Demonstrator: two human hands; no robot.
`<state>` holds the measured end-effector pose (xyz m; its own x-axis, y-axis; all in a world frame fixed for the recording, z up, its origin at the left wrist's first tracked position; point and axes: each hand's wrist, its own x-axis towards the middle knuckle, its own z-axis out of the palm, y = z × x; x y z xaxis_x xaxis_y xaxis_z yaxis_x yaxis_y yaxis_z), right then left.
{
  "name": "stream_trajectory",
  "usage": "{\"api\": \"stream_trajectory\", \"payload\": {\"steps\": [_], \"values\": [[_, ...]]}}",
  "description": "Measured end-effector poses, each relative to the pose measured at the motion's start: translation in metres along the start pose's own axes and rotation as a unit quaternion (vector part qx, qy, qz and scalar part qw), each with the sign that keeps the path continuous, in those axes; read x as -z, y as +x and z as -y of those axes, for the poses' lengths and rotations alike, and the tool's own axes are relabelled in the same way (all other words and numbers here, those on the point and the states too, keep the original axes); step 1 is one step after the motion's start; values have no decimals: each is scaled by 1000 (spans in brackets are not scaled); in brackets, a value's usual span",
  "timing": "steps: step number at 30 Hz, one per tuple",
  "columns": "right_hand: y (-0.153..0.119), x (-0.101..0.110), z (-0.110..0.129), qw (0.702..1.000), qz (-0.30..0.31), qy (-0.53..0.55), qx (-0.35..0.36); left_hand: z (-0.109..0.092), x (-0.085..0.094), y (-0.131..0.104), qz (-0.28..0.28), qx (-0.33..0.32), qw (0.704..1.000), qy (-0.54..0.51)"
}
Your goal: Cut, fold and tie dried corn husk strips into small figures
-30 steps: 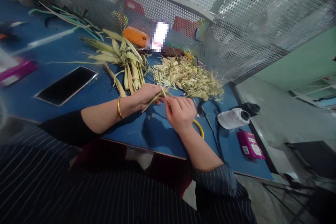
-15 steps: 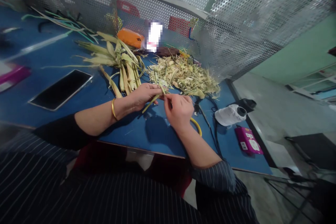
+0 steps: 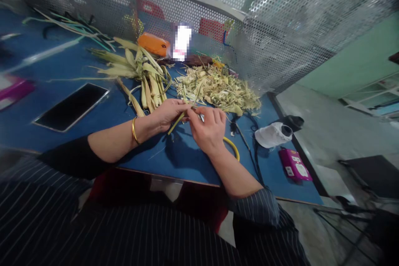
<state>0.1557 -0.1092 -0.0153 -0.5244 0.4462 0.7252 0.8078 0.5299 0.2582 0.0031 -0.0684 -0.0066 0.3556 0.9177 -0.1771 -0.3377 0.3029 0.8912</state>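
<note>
My left hand is closed on a narrow green corn husk strip, whose lower end sticks out below the fingers. Against it, the fingertips of my right hand pinch at the same strip. A small glint shows between the right fingers, too small to make out. Just beyond my left hand lies a bundle of corn husks, pale green and tan. A loose heap of shredded husk spreads beyond my right hand.
A dark-screened phone lies at left on the blue table. At right are a white thread cone, a purple tissue pack and a yellow ring-shaped handle. A perforated metal screen and an orange packet stand behind.
My right hand has moved slightly left, closer against my left hand. Its fingertips now overlap the left fingers, and less of the strip shows between the hands.
</note>
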Motion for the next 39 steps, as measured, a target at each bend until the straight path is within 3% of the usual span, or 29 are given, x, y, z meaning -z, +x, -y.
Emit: {"api": "stream_trajectory", "payload": {"steps": [4, 6, 8, 11, 13, 16, 18, 21, 25, 29, 31, 33, 35, 37, 39], "values": [[2, -4, 5, 989, 63, 13, 133, 5, 0, 0, 12, 1, 1000, -5], [3, -4, 6, 987, 73, 21, 139, 6, -2, -1, 19, 3, 1000, -4], [3, -2, 4, 993, 45, 62, 94, 5, -3, -3, 17, -8, 1000, 6], [3, 0, -2, 981, -21, 174, -86, 3, -2, -4, 14, -12, 999, 39], [2, -3, -6, 931, -45, 267, -245, 2, 0, -3, 25, -10, 998, 63], [1, -11, -10, 800, -30, 423, -425, 3, 3, -1, 42, -17, 995, 87], [2, -15, -11, 712, -18, 504, -488, 3, 3, -1, 47, -24, 994, 92], [4, -15, -11, 620, -13, 575, -535, 3, 1, -2, 66, -52, 990, 116], [6, -12, -10, 570, -3, 609, -551, 4, -3, -4, 59, -94, 983, 148], [7, -14, -8, 547, 6, 616, -567, 6, -3, -1, -35, -118, 980, 159], [5, -14, -7, 558, 14, 606, -566, 5, 0, 2, -79, -107, 982, 136], [3, -13, -7, 609, 35, 585, -534, 5, 4, 6, -109, -90, 984, 105], [0, -9, -7, 712, 67, 542, -441, 4, 6, 9, -130, -77, 985, 81], [-2, -5, -7, 833, 106, 453, -299, 3, 7, 10, -139, -74, 985, 76], [-1, -1, -9, 918, 140, 331, -166, 2, 6, 9, -141, -88, 983, 80]]}}
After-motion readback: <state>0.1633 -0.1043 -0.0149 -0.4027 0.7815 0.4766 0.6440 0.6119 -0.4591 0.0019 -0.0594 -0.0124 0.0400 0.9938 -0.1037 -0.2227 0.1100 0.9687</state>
